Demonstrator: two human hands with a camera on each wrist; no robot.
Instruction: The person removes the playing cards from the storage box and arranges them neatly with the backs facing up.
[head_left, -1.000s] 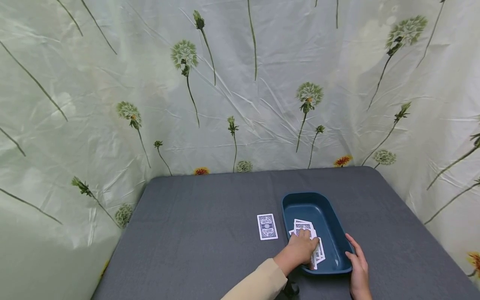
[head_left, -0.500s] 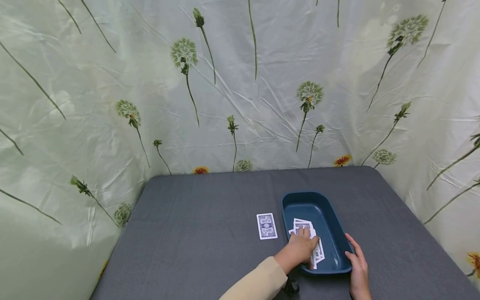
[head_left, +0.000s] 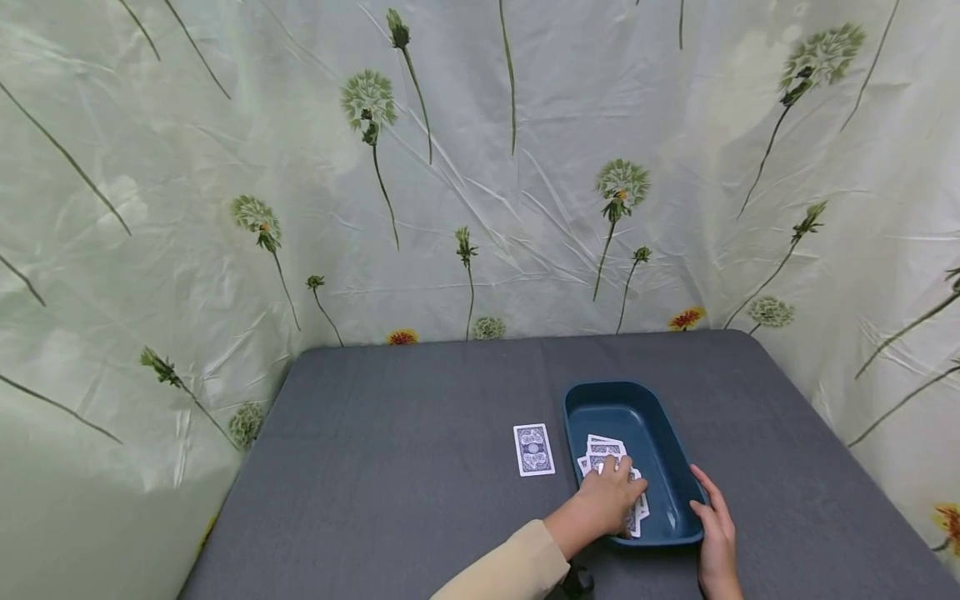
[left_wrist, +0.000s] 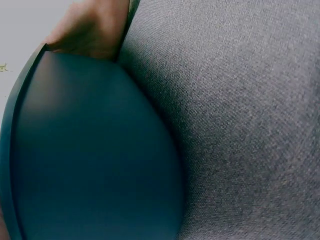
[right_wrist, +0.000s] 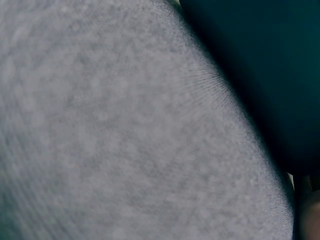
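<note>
In the head view my left hand [head_left: 609, 493] reaches into the dark teal tray [head_left: 656, 442]. Its bent fingers are on a loose, overlapping heap of white-edged playing cards [head_left: 604, 447], covering part of it. My right hand [head_left: 717, 537] grips the tray's near right corner, thumb at the rim and fingers along the outer side. A single playing card [head_left: 534, 450] lies back-up on the table left of the tray. In the left wrist view the tray wall [left_wrist: 95, 145] fills the left side, with part of a hand [left_wrist: 95, 27] above it. The right wrist view shows the tray's dark outer side [right_wrist: 270, 65].
Grey cloth [head_left: 390, 467] covers the table. A pale curtain [head_left: 480, 167] printed with dandelions hangs behind it and along both sides. A small black object [head_left: 577, 579] is partly visible below the left wrist.
My left hand has shifted slightly right over the cards, its fingers more arched, and the cards under it have moved a little. My right hand keeps its grip on the tray.
</note>
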